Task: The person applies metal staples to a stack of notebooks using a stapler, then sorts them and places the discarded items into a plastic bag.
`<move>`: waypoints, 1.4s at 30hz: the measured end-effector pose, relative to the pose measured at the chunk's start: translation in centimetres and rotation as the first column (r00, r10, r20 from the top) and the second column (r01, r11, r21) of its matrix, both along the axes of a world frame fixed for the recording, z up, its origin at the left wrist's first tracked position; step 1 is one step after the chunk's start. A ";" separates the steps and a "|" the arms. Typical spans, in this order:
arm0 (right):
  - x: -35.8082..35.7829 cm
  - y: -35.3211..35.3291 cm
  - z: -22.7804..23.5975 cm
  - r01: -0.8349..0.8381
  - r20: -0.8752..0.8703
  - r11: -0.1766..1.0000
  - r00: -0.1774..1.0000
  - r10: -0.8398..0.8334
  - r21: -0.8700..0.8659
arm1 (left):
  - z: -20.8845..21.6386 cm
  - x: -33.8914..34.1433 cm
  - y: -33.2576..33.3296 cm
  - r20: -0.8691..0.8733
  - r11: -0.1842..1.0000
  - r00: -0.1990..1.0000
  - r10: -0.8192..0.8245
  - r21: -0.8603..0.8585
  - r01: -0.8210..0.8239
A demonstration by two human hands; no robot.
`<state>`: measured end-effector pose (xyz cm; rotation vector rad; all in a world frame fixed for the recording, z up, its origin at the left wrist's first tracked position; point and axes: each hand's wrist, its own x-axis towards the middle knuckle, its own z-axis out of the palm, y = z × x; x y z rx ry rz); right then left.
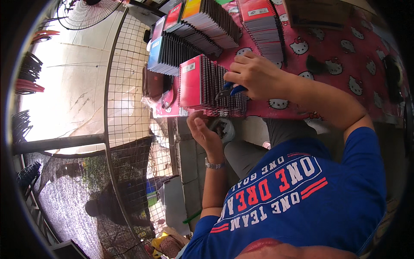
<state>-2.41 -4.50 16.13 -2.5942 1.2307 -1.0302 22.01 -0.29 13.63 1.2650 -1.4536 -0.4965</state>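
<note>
Over a pink cat-print tablecloth [345, 82], the right hand [252, 77] is wrapped around blue-handled pliers [238, 89] at the wire bindings [210, 82] of red-covered spiral notebooks [190, 88]; the left hand [204, 133], half open, is at their near edge, contact unclear. Beyond stand more notebooks [205, 13].

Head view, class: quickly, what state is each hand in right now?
Left hand: loosely open, at the near edge of the red-covered spiral notebooks; contact unclear.
Right hand: closed around blue-handled pliers.
</note>
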 end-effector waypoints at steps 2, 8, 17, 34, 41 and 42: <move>1.1 -0.8 0.3 0.009 -0.044 0.966 0.999 -0.020 -0.257 | 1.3 0.5 -0.2 0.129 1.000 0.992 -0.014 0.000 0.014; 2.2 -1.7 0.7 0.074 -0.184 0.941 0.973 -0.141 -0.329 | 3.4 -1.9 -0.3 0.359 0.999 0.933 -0.021 0.030 0.011; 2.7 -1.9 1.7 0.030 -0.265 0.957 0.958 -0.110 -0.290 | 2.6 -1.2 -0.7 0.387 0.999 0.922 0.007 -0.046 0.011; 2.7 -1.9 1.3 0.027 -0.309 0.978 0.947 -0.091 -0.205 | 4.0 -1.3 -0.4 -0.362 0.827 0.915 -0.178 0.449 0.338; 0.9 -1.6 -0.7 0.057 -0.189 0.926 0.973 -0.136 -0.373 | 3.9 -1.4 -0.1 -0.609 0.827 0.793 -0.020 0.435 0.355; 1.0 -1.6 -1.1 0.061 -0.188 0.926 0.972 -0.140 -0.371 | 3.8 -1.2 -0.1 -0.628 0.813 0.776 -0.058 0.422 0.402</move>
